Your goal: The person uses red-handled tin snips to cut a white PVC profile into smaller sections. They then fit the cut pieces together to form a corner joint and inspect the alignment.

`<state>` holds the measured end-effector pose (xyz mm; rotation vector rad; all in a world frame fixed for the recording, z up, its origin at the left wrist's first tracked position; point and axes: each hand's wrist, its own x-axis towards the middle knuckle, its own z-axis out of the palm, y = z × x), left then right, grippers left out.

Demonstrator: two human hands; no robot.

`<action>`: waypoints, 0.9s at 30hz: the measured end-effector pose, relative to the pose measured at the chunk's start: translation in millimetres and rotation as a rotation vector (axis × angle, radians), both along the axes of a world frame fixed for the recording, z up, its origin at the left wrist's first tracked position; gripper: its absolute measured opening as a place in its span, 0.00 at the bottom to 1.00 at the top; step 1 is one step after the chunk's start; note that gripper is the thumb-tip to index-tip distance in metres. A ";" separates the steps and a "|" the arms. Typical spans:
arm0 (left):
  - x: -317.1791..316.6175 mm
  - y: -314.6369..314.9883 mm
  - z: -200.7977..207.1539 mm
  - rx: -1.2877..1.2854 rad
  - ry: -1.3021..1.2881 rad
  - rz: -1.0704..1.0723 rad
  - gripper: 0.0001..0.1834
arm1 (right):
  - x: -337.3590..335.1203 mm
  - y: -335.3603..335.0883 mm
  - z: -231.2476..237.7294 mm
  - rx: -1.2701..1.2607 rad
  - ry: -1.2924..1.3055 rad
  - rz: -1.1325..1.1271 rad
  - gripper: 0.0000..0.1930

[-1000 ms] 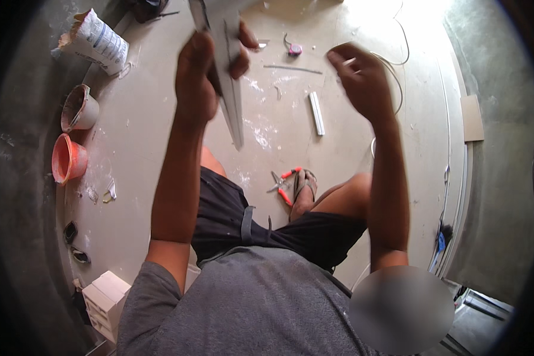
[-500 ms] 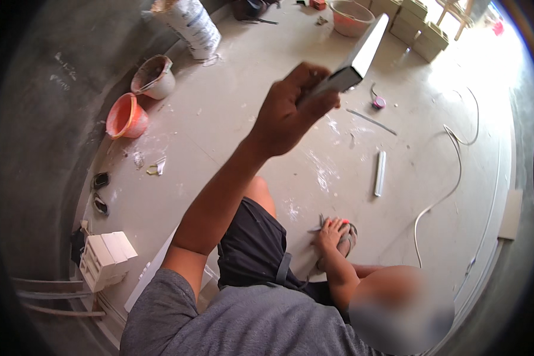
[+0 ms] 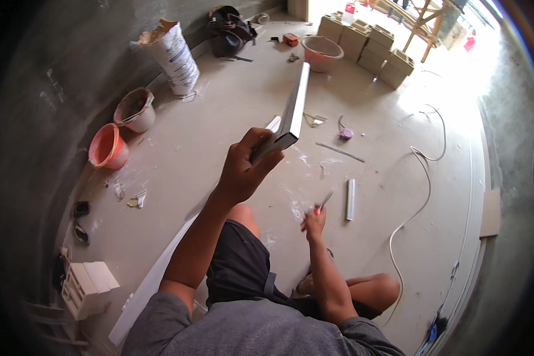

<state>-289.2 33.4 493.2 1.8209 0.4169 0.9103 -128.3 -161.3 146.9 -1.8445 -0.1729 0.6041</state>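
Observation:
My left hand [image 3: 243, 169] is raised, its fingers wrapped round a pale metal channel [image 3: 295, 107] that points up and away from me. The near cut end of the channel sits by my thumb. Lower and to the right, my right hand [image 3: 315, 223] is closed on a small tool [image 3: 324, 202] with a red part and a grey pointed end; blur hides its exact kind. On the floor beyond that hand lies a short metal channel piece [image 3: 350, 200]. A long white strip [image 3: 154, 276] runs along the floor beside my left leg, partly behind my arm.
A thin grey rod [image 3: 340, 152] and a pink tape measure [image 3: 346, 134] lie ahead. A white cable [image 3: 428, 196] snakes along the right. Two buckets [image 3: 108, 147] and a white sack [image 3: 175, 62] line the left wall. Blocks [image 3: 377, 50] and a basin [image 3: 322, 54] stand far off.
My right hand has risen from beside my sandalled foot, and the tool now shows in it. The view has shifted; my left hand still holds the metal channel.

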 end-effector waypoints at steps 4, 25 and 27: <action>-28.0 -9.1 2.0 0.048 0.140 0.061 0.18 | 11.8 52.3 235.4 0.711 0.184 0.061 0.10; -34.5 -71.2 -9.4 0.008 0.261 -0.132 0.25 | -46.0 44.2 412.6 1.073 -0.053 0.281 0.14; -41.0 -67.8 -17.2 -0.062 0.269 -0.095 0.25 | -29.0 39.1 417.4 1.253 -0.044 0.347 0.13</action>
